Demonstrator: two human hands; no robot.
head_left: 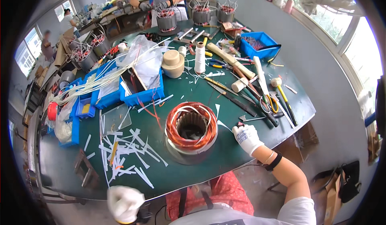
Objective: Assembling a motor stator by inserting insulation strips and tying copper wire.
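The stator (191, 129) sits in the middle of the frame on the green table (225, 156). It looks heavy and hard, a steel ring with copper wire looped round the top (the wire could bend or scratch). Best to grip its steel sides. The right hand (247, 137), gloved, rests on the table just right of it, fingers curled, pinching 1 small dark thing. The left hand (124, 203), at the bottom edge, looks closed; I cannot tell on what.

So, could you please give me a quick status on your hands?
Right hand on table beside copper-wound stator. Left hand off table edge, empty. White strips left of stator.
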